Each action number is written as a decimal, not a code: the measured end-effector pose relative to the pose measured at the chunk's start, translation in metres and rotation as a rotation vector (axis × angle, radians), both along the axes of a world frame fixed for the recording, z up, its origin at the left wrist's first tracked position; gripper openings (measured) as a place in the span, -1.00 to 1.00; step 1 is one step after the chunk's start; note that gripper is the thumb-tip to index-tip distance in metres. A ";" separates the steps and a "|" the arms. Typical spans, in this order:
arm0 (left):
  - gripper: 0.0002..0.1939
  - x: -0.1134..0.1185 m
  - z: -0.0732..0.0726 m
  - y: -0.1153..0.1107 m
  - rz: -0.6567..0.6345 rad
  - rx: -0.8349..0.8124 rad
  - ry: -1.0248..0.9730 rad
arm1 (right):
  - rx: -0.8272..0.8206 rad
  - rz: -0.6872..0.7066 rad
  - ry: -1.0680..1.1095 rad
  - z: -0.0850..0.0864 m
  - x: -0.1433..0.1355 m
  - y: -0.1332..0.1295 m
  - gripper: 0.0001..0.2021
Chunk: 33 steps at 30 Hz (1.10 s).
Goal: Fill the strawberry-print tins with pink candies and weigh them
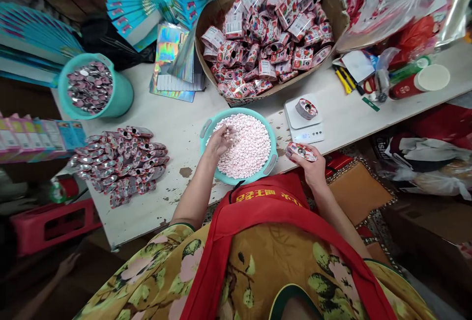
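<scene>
A turquoise basin (273,160) full of small pale pink candies (245,145) stands at the table's front edge. Over its left side is my left hand (220,141), fingers curled together on some candies. My right hand (311,163), just right of the basin, grips a small red-and-white printed candy container (300,152) with a dark round opening facing up. Behind it, a white digital scale (312,135) carries a similar container (307,108). The figures on its display are too small to read.
A large cardboard box (337,30) of similar containers stands at the back. On the left are a cluster of containers (121,162) and a turquoise bucket (123,89) of small round lids. Cutter knives (343,80) and a red paper cup (403,88) lie at right.
</scene>
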<state>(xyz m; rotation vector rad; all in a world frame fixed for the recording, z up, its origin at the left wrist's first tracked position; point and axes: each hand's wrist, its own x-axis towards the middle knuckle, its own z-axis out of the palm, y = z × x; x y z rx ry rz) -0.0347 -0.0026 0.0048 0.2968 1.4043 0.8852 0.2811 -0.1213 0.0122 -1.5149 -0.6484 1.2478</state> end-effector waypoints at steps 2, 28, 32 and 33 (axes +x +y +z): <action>-0.82 0.004 0.000 0.005 -0.025 -0.050 0.018 | 0.002 -0.026 0.005 -0.004 0.001 0.002 -0.45; -0.72 0.274 -0.021 0.125 -1.491 0.923 1.064 | -0.091 -0.353 0.062 -0.035 0.060 -0.025 -0.40; -0.64 0.274 -0.027 0.125 -1.458 0.953 1.070 | -0.116 -0.332 0.027 -0.037 0.065 -0.024 -0.40; -0.62 0.274 -0.028 0.126 -1.444 0.951 1.066 | -0.114 -0.327 0.025 -0.036 0.066 -0.023 -0.41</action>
